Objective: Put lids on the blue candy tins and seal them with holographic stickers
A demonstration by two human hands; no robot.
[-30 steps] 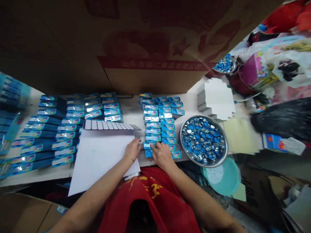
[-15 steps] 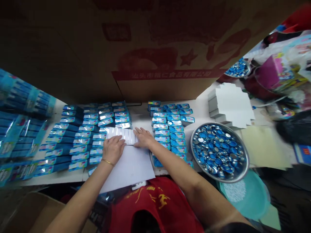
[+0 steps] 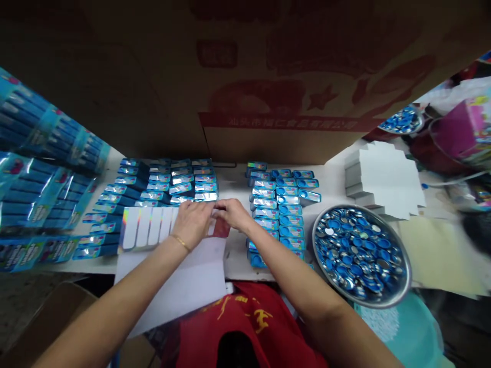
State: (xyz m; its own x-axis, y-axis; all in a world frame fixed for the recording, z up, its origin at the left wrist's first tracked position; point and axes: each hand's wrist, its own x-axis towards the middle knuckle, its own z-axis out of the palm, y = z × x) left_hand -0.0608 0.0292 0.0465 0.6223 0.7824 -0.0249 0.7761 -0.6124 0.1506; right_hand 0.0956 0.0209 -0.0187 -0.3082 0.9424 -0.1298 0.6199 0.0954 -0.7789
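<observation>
A shiny label sheet (image 3: pixel 148 228) with white strips and rainbow-tinted edges lies on a plain white sheet (image 3: pixel 174 291) at the table's front. Over its right part, my left hand (image 3: pixel 194 221) has its fingers together, gripping near the upper edge. My right hand (image 3: pixel 233 212) pinches the sheet's reddish right end, its thumb and fingers closed. The two hands meet at the fingertips, which hide what lies between them. Behind and left of them stand rows of slim blue boxes (image 3: pixel 182 179). Another group of blue boxes (image 3: pixel 289 209) stands right of my right hand.
A metal bowl (image 3: pixel 407 266) of blue and silver round caps sits at the right. Beyond it is a stack of white cut cardboard (image 3: pixel 389 176). A large carton (image 3: pixel 264 145) walls off the back. Packed blue boxes (image 3: pixel 38 199) rise at the left. A teal basin (image 3: pixel 420 327) is below right.
The label sheet now extends further left, with more strips uncovered and a reddish right end showing. My hands have come together at that end. The view has shifted left.
</observation>
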